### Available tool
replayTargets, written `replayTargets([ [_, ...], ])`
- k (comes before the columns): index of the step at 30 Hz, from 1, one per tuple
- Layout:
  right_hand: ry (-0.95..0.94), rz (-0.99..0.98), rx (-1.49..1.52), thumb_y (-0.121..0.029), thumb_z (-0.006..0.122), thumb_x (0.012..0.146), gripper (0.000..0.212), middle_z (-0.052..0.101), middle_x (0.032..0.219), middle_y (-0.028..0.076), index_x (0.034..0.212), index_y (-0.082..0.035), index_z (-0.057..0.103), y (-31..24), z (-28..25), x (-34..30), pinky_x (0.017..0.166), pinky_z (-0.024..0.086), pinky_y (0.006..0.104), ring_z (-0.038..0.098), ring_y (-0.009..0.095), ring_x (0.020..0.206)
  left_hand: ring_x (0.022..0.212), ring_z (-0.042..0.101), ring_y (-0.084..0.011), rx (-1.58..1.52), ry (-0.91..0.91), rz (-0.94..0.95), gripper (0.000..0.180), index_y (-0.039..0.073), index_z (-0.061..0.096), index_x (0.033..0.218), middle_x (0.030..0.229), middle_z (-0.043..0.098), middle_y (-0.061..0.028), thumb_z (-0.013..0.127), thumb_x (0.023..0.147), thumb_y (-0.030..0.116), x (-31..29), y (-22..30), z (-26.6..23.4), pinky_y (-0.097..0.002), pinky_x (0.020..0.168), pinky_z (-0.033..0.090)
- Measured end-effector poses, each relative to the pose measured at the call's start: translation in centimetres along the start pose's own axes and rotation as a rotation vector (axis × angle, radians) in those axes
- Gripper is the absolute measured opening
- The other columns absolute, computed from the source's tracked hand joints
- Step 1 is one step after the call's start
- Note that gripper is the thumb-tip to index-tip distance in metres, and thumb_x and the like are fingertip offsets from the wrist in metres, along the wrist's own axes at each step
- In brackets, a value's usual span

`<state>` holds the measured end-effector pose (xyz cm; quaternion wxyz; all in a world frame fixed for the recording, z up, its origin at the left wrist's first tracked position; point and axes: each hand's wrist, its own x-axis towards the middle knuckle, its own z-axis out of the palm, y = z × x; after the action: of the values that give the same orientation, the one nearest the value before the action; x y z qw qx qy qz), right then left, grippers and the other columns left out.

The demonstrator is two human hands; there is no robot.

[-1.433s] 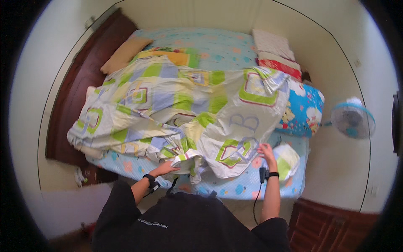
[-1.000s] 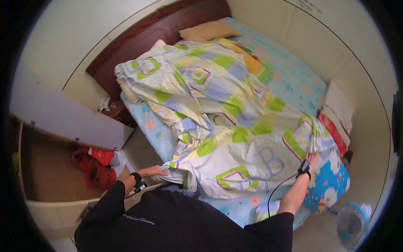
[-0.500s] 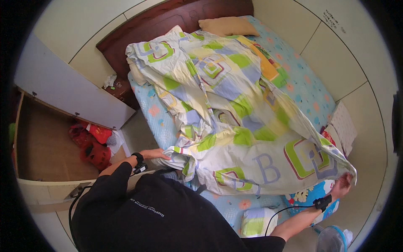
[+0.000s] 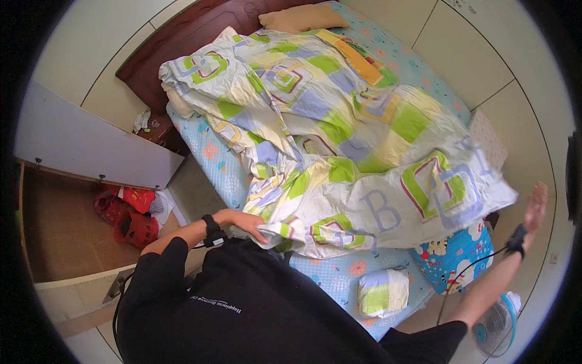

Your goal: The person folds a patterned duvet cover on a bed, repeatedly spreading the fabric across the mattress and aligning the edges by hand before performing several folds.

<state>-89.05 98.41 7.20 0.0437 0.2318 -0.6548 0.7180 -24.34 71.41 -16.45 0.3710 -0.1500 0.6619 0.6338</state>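
Observation:
A large quilt cover (image 4: 339,127), white with green, blue and yellow squares, lies crumpled across the bed. Its near-left corner is bunched in my left hand (image 4: 245,223), fingers closed round the cloth. My right hand (image 4: 535,209) is raised at the far right, fingers straight and holding nothing. Just left of it, the cover's right corner is lifted and blurred, apart from my palm. A small folded bundle (image 4: 383,293) of similar pattern rests on the blue flowered sheet (image 4: 315,270) near me, beside a bright blue cartoon-print pillow (image 4: 462,255).
A tan pillow (image 4: 303,18) lies by the dark wooden headboard (image 4: 176,48). At left, an open cabinet (image 4: 57,224) with a pale door holds red bags (image 4: 134,229). A fan (image 4: 494,327) stands at lower right, near the tiled wall (image 4: 473,60).
My right hand has let go of the cover's right corner and swung up and right, its fingers straightening. My left hand keeps its hold, shifted slightly right. The small bundle shows more fully.

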Motion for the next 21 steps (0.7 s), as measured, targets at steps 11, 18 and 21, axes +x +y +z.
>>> replayTargets([
  [11, -0.288, 0.808, -0.508, -0.053, 0.049, 0.072, 0.056, 0.051, 0.086, 0.013, 0.097, -0.003, 0.049, 28.3, 5.4, -56.4, 0.072, 0.037, 0.0408, 0.044, 0.025, 0.084, 0.073, 0.049, -0.0091, 0.138, -0.144, 0.186, 0.024, 0.000, 0.056, 0.093, 0.082, 0.059, -0.0031, 0.058, 0.073, 0.012, 8.3, 6.3, 0.2, -0.0245, 0.067, 0.039],
  [18, -0.343, 1.126, -0.523, -0.058, 0.049, 0.069, 0.067, 0.050, 0.091, 0.014, 0.107, -0.003, 0.044, 33.4, 3.5, -65.4, 0.072, 0.038, 0.0376, 0.047, 0.024, 0.076, 0.077, 0.050, -0.0108, 0.152, -0.194, 0.155, 0.028, -0.002, 0.055, 0.094, 0.084, 0.059, -0.0047, 0.058, 0.075, 0.018, 7.7, 5.1, 1.7, -0.0248, 0.070, 0.039],
  [21, -0.067, 0.887, -0.564, -0.058, 0.055, 0.064, 0.077, 0.048, 0.100, 0.018, 0.110, 0.002, 0.041, 34.4, 1.2, -51.2, 0.078, 0.036, 0.0363, 0.045, 0.027, 0.091, 0.070, 0.046, -0.0093, 0.183, -0.117, 0.136, 0.028, -0.003, 0.055, 0.089, 0.076, 0.056, -0.0019, 0.058, 0.075, 0.022, 6.3, 3.9, 1.8, -0.0244, 0.065, 0.038],
])
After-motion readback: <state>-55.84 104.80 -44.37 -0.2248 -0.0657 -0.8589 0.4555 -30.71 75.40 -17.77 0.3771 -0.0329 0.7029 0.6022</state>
